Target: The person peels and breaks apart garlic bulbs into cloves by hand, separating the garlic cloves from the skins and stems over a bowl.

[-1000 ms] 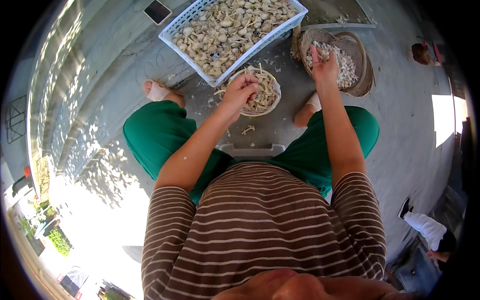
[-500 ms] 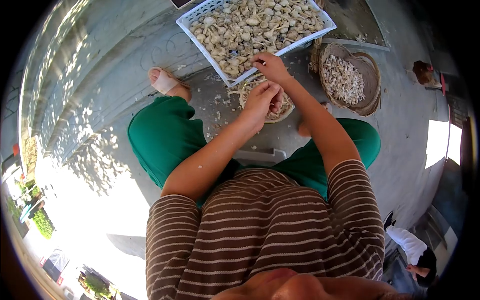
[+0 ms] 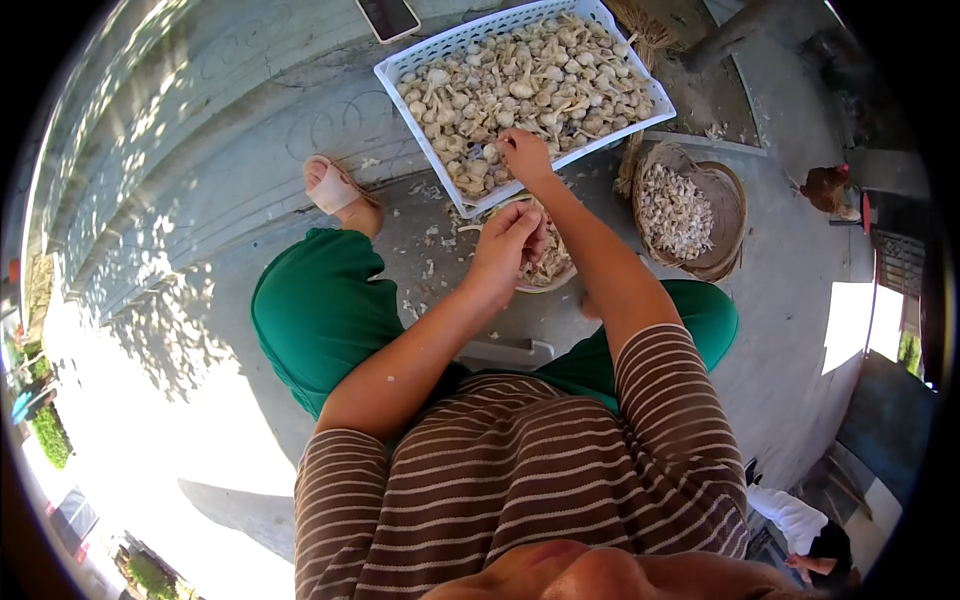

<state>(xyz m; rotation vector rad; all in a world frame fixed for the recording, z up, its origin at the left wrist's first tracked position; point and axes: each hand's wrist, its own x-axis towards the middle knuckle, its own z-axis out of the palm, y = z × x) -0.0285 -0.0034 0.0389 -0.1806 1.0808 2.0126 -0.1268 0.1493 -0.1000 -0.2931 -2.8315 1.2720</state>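
A white plastic crate (image 3: 425, 150) is heaped with garlic bulbs (image 3: 525, 88). My right hand (image 3: 525, 157) reaches over the crate's near side, its bent fingers drawn together down at the bulbs. Whether a bulb sits between those fingertips is hidden. Closer to me, my left hand (image 3: 510, 243) has its fingers curled and the thumb pressed against them; anything inside is too small or covered to name. Beneath it stands a round basket (image 3: 562, 280) with pale garlic stalks and peelings, partly covered by my hands and right forearm.
A woven basket (image 3: 736, 215) on the right holds separated garlic cloves (image 3: 675, 212). Beyond the crate lies a phone (image 3: 390, 16). Scraps of peel litter the concrete floor (image 3: 405, 260). A brown hen (image 3: 825, 188) is at far right; another person (image 3: 800, 525) is at lower right.
My right hand has moved from the crate's near rim farther in over the bulbs. My left hand stays curled above the round basket. The camera's view has shifted, bringing more of the phone into sight.
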